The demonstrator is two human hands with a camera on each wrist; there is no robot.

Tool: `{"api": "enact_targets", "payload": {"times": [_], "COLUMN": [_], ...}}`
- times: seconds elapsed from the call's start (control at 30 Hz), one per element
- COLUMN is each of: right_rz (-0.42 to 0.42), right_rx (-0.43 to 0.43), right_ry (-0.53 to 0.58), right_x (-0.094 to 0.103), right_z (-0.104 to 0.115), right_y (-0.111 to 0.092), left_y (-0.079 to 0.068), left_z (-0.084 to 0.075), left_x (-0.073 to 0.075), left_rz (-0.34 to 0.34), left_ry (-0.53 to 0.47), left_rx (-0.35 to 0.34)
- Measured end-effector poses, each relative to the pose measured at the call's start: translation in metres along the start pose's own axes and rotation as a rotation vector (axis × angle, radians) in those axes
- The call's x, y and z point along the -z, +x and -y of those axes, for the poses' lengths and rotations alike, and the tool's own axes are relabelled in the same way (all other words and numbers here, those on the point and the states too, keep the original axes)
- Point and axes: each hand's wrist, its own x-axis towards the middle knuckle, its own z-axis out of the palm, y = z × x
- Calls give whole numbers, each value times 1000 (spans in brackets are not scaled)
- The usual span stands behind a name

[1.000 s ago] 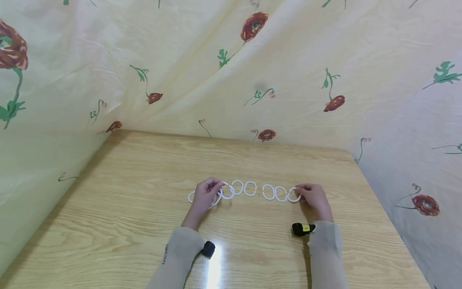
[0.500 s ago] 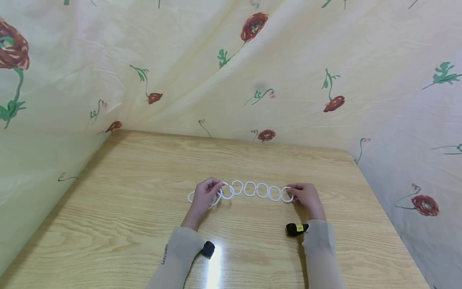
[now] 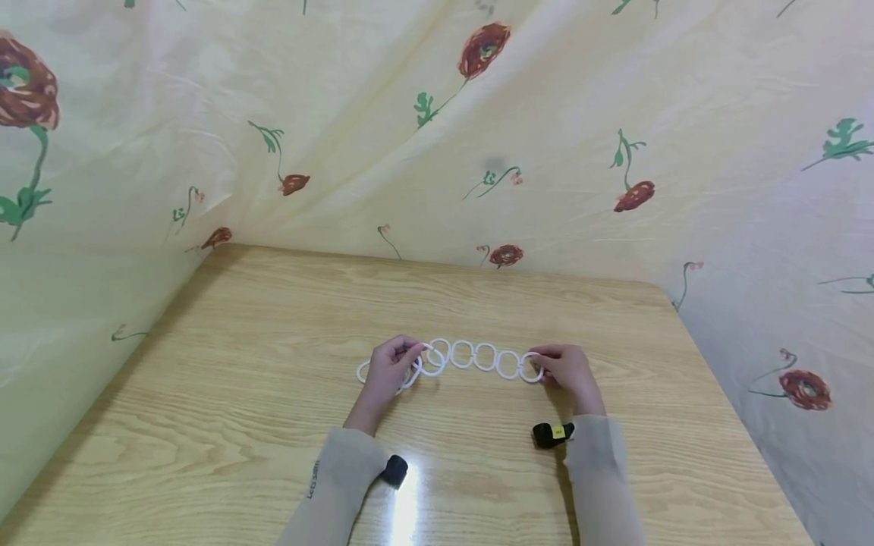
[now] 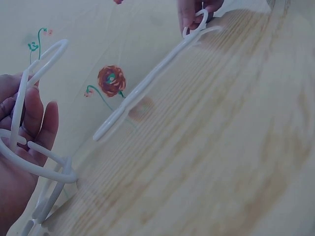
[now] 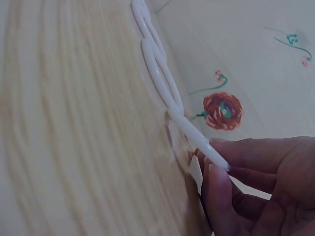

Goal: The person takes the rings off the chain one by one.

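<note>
My left hand (image 3: 388, 373) pinches a white plastic ring (image 4: 18, 110) between thumb and fingers, raised off the wood. Other white rings hook through it, one of them a split ring (image 4: 37, 169) lying across the palm in the left wrist view. Partly behind this hand, another ring (image 3: 360, 373) shows at its left side. To the right runs a row of white rings (image 3: 485, 369) lying on the table. My right hand (image 3: 567, 371) holds the row's end ring (image 5: 199, 140) by its edge, thumb against fingertips, with that ring tilted up from the wood.
The wooden table (image 3: 273, 455) has a light reflection near its front. Flower-printed cloth (image 3: 355, 152) hangs behind it and along both sides. A black wrist camera (image 3: 551, 434) sits at the right cuff, and another black camera (image 3: 394, 470) at the left cuff.
My right hand has slid left with the end ring, pushing the row toward my left hand. The gap within the row has closed. My left hand has stayed in place.
</note>
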Motion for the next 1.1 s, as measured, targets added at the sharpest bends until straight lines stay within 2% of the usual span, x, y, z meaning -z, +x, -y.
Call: {"api": "enact_targets", "payload": {"times": [0.5,1.1], "right_rz": [16,-37], "right_rx": [9,19], "right_ry": [1,-82], "right_x": [-22,-15], "right_z": [11,13], "right_y": [4,-1], "left_y": [-1,0], "left_z": [0,-1], "left_x": [1,0], "left_rz": [-4,2], "left_ry": [-4,9], "left_rx": [0,8]}}
